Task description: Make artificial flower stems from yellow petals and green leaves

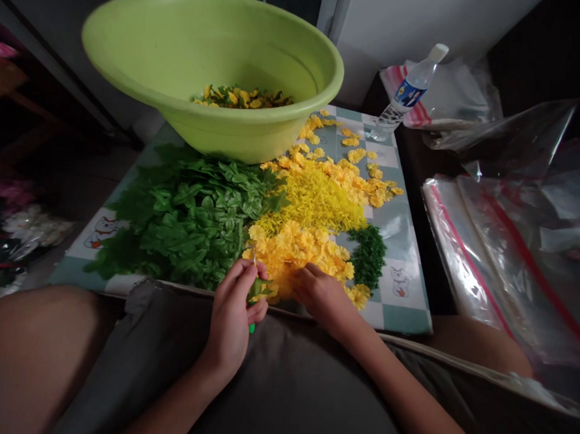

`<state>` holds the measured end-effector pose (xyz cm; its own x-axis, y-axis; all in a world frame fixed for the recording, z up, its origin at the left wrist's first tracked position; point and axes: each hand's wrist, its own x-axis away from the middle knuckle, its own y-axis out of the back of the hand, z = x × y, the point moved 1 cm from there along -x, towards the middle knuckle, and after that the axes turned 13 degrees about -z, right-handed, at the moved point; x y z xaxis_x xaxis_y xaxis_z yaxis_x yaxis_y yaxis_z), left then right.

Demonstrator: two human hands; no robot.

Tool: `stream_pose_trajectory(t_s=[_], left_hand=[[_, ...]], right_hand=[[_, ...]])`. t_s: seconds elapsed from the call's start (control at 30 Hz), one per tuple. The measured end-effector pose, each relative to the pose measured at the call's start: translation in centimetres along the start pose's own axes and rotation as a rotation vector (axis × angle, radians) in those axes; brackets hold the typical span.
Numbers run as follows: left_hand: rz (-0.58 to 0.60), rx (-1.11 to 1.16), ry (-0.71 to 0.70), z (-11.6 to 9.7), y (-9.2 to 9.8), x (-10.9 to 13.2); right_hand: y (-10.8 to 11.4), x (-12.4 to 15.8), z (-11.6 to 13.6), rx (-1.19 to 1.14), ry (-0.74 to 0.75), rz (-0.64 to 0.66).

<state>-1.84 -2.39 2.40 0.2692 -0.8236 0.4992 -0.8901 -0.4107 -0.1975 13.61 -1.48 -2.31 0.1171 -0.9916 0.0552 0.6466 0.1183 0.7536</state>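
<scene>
My left hand (235, 302) is closed around a thin metal pin (255, 253) that points up, with a bright green end (252, 328) below the fingers. A green artificial leaf piece (258, 290) sits at the same fingers. My right hand (317, 291) reaches into the near pile of yellow artificial flowers (312, 248), its fingers bent together and fingertips hidden among them. Behind this pile lies a heap of stringy yellow sprigs (320, 199), and to its right a dark green clump (368, 256). Green artificial leaves (192, 217) are heaped to the left.
A large lime-green basin (246, 132) stands at the back of the low checked table (414, 310), with yellow and green pieces inside. A plastic bottle (405, 96) stands at the far right corner. Clear plastic bags (484, 248) lie to the right. More yellow flowers (357, 154) are scattered behind.
</scene>
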Motion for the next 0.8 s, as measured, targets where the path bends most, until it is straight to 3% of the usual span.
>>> stream_pose_trajectory(t_s=[0.23, 0.3, 0.43, 0.5, 0.63, 0.8], left_hand=[[0.081, -0.163, 0.018, 0.3, 0.0, 0.3], [0.131, -0.299, -0.033, 0.4, 0.0, 0.5], [0.218, -0.506, -0.215, 0.3, 0.0, 0.8], [0.283, -0.542, -0.282, 0.3, -0.1, 0.9], [0.420, -0.562, -0.376, 0.2, -0.1, 0.9], [0.456, -0.552, -0.423, 0.0, 0.1, 1.0]], right_hand=[[2.8, -0.4, 0.7, -0.314, -0.116, -0.113], [3.5, -0.3, 1.2, -0.588, -0.226, -0.082], [4.1, 0.2, 2.2, -1.353, -0.558, 0.025], [4.2, 0.3, 2.6, -1.532, -0.617, 0.060], [4.0, 0.6, 2.9, -1.730, -0.676, 0.187], [3.4, 0.7, 2.9, -1.820, -0.703, 0.275]])
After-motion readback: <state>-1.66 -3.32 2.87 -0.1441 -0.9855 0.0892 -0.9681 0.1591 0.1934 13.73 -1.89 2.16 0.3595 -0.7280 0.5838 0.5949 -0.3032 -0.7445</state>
